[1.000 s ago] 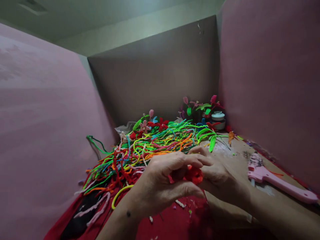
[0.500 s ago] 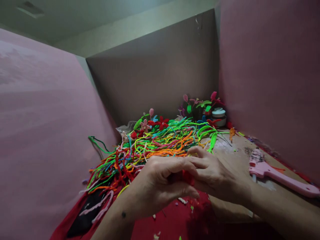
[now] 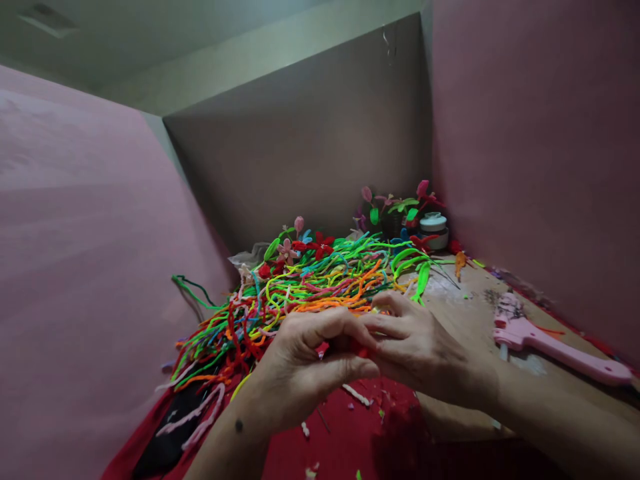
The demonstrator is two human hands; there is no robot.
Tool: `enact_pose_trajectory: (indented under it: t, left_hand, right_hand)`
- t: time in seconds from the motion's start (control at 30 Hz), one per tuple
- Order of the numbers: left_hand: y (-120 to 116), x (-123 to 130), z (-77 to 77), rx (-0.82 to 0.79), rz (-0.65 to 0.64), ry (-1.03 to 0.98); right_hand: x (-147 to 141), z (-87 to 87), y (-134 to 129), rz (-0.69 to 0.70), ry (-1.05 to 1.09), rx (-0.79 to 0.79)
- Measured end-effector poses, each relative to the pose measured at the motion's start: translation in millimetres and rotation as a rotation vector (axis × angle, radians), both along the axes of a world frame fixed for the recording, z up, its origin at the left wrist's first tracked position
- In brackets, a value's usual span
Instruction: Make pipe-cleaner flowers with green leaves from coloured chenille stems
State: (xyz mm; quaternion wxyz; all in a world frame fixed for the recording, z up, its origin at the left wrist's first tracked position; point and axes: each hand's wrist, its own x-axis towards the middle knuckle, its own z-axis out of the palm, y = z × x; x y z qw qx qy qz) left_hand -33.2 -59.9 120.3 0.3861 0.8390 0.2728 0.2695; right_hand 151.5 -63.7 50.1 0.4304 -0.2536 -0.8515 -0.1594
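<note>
My left hand curls its thumb and fingers round a small red piece, which looks like fuzzy pipe cleaner. Against its other side press the closed fingers of my right hand, and the two hands meet there. Only a little red shows between the fingers, so its shape is hidden. Just beyond the hands spreads a heap of coloured pipe cleaners in green, orange, yellow, red and pink. Below them lies a red cloth with scattered scraps.
At the right a pink glue gun lies on a brown board. Pipe-cleaner flowers and a lidded jar stand at the back. Pink walls close in both sides. A black flat object lies at the lower left.
My left thumb has moved up and in, closing further on the red piece, so less of it shows. The whole view has shifted slightly left.
</note>
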Motion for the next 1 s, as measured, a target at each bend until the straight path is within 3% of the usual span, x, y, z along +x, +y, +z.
enact_pose_trajectory:
  t: [0.2,0.43,0.67,0.83,1.0]
  left_hand:
    - [-3.4,-2.1,0.5,0.147,0.015,0.03]
    - [-2.3,-0.5,3.3,0.156,-0.004,0.051]
    - [-3.2,-0.2,-0.5,0.323,-0.019,-0.013]
    - [-3.7,-1.9,-1.3,0.297,-0.003,0.009]
    - [-2.5,-2.7,-1.3,0.167,0.064,-0.073]
  right_hand:
    - [0.3,2.3,-1.3,-0.009,0.018,-0.003]
    - [2.7,0.1,-0.7,-0.058,-0.017,-0.023]
    - [3.3,-3.1,0.8,-0.028,-0.017,0.011]
    - [3.4,-3.3,2.3,-0.047,0.016,-0.022]
    - [5.6,4.2,0.6,0.023,0.183,-0.187]
